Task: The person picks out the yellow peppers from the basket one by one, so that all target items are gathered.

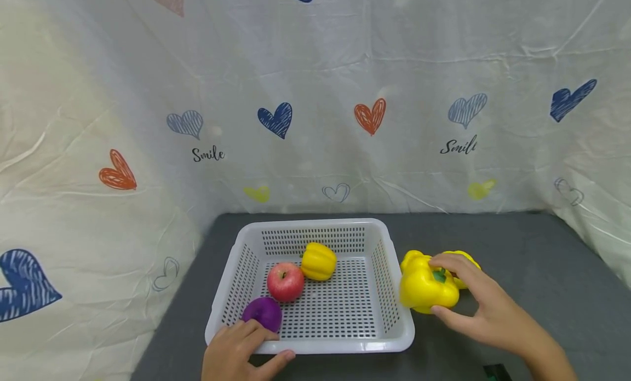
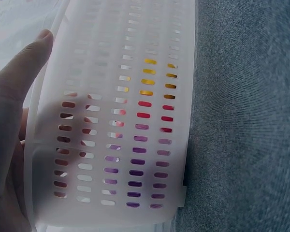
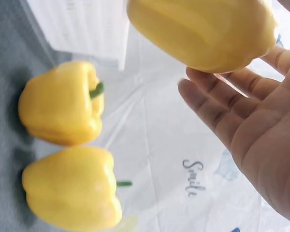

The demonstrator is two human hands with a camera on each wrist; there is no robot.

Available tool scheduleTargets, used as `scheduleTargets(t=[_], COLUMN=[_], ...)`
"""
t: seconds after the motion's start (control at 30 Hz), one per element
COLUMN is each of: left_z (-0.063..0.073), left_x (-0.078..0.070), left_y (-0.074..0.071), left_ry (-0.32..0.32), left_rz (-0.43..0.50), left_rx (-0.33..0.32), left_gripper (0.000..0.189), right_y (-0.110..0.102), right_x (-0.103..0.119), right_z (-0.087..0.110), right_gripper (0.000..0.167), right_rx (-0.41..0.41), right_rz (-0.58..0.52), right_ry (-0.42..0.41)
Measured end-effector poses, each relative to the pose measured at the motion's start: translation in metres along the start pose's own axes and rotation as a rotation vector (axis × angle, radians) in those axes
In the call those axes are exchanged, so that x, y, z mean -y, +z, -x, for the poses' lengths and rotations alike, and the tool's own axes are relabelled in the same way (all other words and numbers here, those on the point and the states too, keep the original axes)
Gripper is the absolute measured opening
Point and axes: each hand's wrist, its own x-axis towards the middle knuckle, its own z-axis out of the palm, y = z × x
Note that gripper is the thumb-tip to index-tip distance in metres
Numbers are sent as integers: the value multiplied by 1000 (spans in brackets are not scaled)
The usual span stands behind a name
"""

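My right hand [image 1: 485,310] holds a yellow bell pepper [image 1: 424,288] between thumb and fingers, just off the basket's right side. In the right wrist view, this pepper [image 3: 208,34] is lifted above two more yellow bell peppers [image 3: 63,104] that sit on the table. My left hand [image 1: 241,351] grips the near left rim of the white plastic basket [image 1: 345,346], thumb outside and fingers over the edge. Inside the basket lie a red apple [image 1: 285,282], a yellow bell pepper [image 1: 319,261] and a round purple item [image 1: 263,314], partly hidden by my left fingers.
The basket stands on a dark grey table [image 1: 517,249]. A white curtain [image 1: 315,162] with hearts and lettering hangs behind and at the sides. A small dark object [image 1: 497,372] shows at the bottom edge near my right forearm.
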Motion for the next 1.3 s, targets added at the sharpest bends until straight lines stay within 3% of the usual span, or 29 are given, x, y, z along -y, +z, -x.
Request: scheduleTargets(t=[0.33, 0.67, 0.97, 1.3], left_z=[0, 0, 0, 0], left_x=[0, 1, 1, -1], left_y=[-1, 0, 0, -2], left_ry=[3, 0, 3, -26], left_rz=[-4, -3, -5, -3], left_rx=[0, 5, -2, 35], left_gripper=[40, 41, 39, 41], right_y=[-3, 15, 31, 37], right_x=[-12, -27, -31, -36], right_z=[16, 25, 29, 29], right_gripper=[83, 77, 75, 71], right_rx=[-1, 48, 54, 65], right_rz=[70, 142, 167, 198], right_ry=[8, -71, -33, -25])
